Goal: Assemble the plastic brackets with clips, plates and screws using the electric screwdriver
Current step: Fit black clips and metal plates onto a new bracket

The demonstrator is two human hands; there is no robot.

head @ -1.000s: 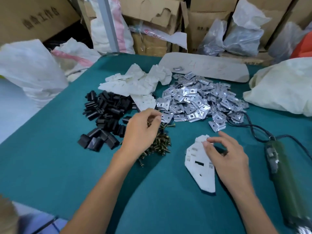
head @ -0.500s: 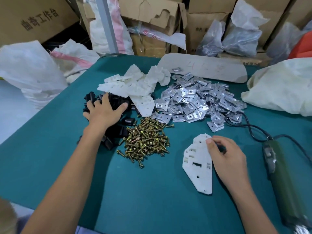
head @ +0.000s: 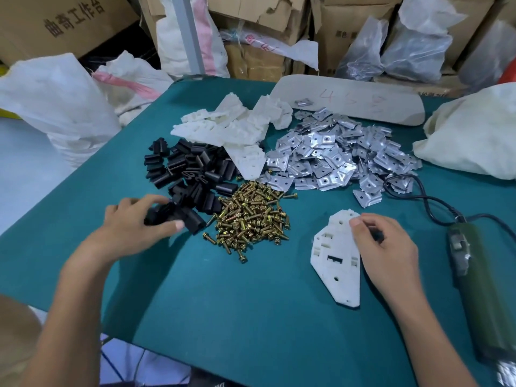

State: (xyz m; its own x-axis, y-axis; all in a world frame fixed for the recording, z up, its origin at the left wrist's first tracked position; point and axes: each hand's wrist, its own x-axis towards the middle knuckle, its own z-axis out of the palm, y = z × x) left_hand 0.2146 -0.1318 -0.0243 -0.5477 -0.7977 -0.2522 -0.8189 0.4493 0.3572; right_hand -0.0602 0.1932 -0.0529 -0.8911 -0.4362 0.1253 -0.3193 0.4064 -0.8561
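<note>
Early stage. Left hand [head: 134,224] grips clips [head: 174,216] at 9 o'clock of screws [head: 251,216]; right hand [head: 388,252], fingers curled, holds bracket [head: 332,263] at 4 o'clock. Plates [head: 335,157] unfitted, screwdriver [head: 480,289] untouched.

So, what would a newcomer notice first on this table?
Most striking are four heaps in the middle of the teal table: white plastic brackets at the back, black plastic clips on the left, shiny metal plates on the right, and brass-coloured screws in front. Nearer, the left hand holds a few clips in its grip, one white bracket lies flat by the right hand, and a dark green electric screwdriver lies at the right edge.
</note>
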